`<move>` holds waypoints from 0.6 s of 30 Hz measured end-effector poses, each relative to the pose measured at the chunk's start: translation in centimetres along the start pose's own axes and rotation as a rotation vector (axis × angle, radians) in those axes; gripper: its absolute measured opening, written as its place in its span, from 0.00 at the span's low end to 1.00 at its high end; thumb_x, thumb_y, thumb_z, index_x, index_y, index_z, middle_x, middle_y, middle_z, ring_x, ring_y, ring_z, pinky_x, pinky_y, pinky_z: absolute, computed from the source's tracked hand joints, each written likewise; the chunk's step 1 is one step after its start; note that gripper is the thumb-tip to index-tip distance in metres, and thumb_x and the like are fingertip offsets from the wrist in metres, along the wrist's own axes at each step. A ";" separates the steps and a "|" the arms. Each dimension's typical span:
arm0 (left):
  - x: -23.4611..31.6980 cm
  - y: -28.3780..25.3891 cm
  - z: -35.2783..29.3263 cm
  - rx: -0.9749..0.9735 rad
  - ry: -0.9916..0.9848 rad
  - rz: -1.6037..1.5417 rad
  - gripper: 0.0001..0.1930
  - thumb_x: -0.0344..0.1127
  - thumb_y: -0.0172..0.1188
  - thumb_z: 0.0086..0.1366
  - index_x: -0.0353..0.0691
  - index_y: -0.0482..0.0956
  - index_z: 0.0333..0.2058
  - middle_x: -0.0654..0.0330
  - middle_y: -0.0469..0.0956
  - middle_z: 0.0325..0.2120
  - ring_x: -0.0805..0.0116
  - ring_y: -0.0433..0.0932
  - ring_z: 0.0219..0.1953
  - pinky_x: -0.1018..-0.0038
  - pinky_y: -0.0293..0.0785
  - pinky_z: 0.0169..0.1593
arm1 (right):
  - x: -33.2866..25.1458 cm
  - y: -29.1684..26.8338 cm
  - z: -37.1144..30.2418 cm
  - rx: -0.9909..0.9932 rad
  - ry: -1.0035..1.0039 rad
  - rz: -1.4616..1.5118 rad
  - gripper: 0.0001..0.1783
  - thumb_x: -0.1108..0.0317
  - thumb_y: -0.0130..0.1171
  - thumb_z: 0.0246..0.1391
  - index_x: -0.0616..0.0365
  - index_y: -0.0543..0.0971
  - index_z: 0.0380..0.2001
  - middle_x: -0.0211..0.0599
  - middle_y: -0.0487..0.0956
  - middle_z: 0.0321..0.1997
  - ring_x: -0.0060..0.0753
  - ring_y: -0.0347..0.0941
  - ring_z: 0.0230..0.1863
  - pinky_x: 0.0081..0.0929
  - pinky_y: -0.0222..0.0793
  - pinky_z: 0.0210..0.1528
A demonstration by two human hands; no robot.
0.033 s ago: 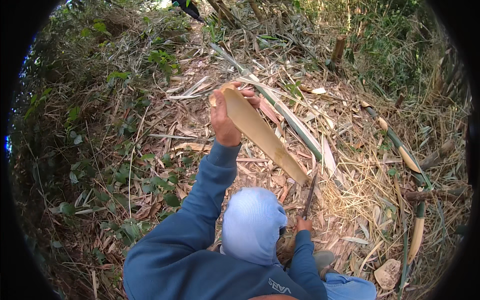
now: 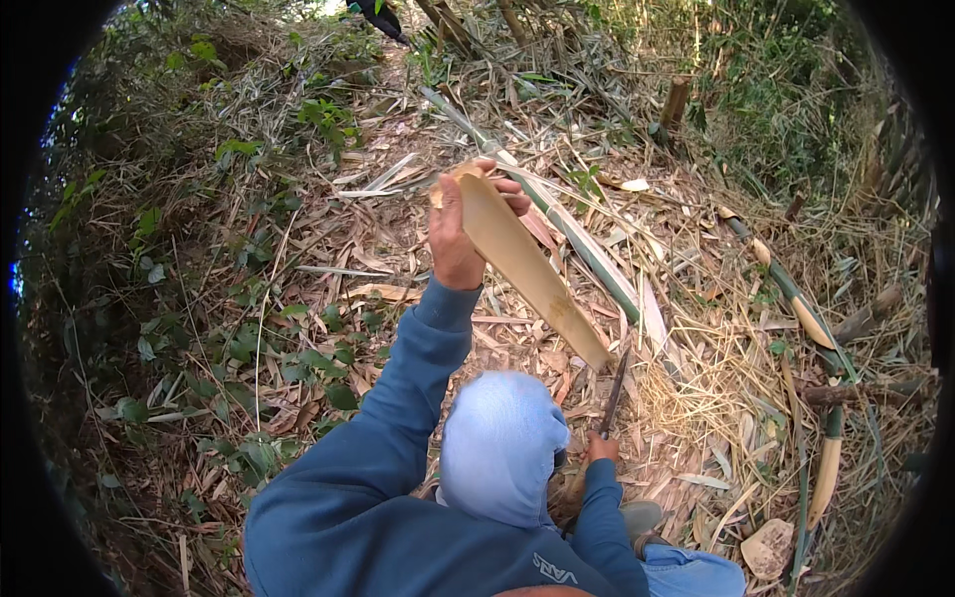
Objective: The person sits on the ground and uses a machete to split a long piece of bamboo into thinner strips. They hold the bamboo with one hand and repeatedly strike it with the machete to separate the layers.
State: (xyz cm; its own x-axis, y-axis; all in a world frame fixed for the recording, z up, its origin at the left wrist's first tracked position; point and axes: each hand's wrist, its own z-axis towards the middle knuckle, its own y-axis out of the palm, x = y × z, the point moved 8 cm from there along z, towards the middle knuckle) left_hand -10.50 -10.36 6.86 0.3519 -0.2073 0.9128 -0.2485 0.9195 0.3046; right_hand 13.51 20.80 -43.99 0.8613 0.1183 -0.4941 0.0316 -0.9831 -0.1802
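Raised ahead of me, my left hand (image 2: 460,239) is closed round the upper end of a wide, pale split bamboo piece (image 2: 532,274). The thumb lies on the near side, with fingers wrapped over the far edge. The piece slants down to the right, smooth and hollowed, with a brownish patch near its narrower lower end. Low on the right, my right hand (image 2: 603,448) grips the handle of a knife (image 2: 615,396). Its dark blade points up, the tip beside the bamboo's lower end; whether they touch, I cannot tell.
A long split green bamboo pole (image 2: 582,239) lies beyond. Straw-like shavings (image 2: 686,403) cover the ground at right, near a curved, partly peeled bamboo length (image 2: 811,318) and a pale block (image 2: 769,548). A stump (image 2: 674,101) stands farther off. Part of another person (image 2: 378,18) shows at the top.
My left hand and the bamboo's upper end have shifted slightly to the right. The lower end, my right hand and the knife stay almost where they were.
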 end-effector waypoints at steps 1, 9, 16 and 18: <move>-0.2 0.9 0.0 -0.040 -0.001 -0.036 0.30 0.57 0.38 0.74 0.33 0.67 0.54 0.46 0.80 0.36 0.57 0.83 0.37 0.65 0.81 0.41 | -1.6 0.2 -1.8 -0.050 0.055 0.053 0.20 0.65 0.65 0.45 0.77 0.75 0.31 0.48 0.75 0.17 0.40 0.73 0.12 0.36 0.69 0.15; -2.4 8.6 0.1 -0.339 -0.105 0.098 0.34 0.60 0.37 0.73 0.33 0.66 0.58 0.49 0.81 0.37 0.63 0.81 0.41 0.70 0.79 0.45 | -3.9 1.1 -2.7 0.009 0.047 0.133 0.26 0.65 0.64 0.49 0.81 0.71 0.40 0.51 0.76 0.21 0.38 0.72 0.12 0.36 0.69 0.14; -3.3 13.1 -1.2 -0.379 -0.185 0.077 0.31 0.60 0.38 0.73 0.36 0.69 0.55 0.53 0.81 0.36 0.69 0.80 0.38 0.74 0.78 0.41 | -5.8 2.6 -4.1 0.112 0.039 -0.055 0.25 0.62 0.62 0.49 0.75 0.73 0.42 0.51 0.78 0.27 0.35 0.75 0.17 0.34 0.72 0.19; -3.8 14.0 -1.1 -0.339 -0.187 0.049 0.31 0.60 0.39 0.72 0.37 0.70 0.54 0.55 0.81 0.33 0.70 0.80 0.36 0.74 0.78 0.39 | -6.7 2.9 -3.9 0.084 0.071 -0.082 0.25 0.62 0.62 0.48 0.74 0.74 0.42 0.49 0.79 0.28 0.36 0.75 0.18 0.34 0.73 0.20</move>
State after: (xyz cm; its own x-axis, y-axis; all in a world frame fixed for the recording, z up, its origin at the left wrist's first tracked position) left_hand -14.27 3.65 7.38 0.1690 -0.1884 0.9674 0.0625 0.9816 0.1803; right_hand 9.80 16.64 -37.89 0.8914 0.1850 -0.4138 0.0635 -0.9549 -0.2902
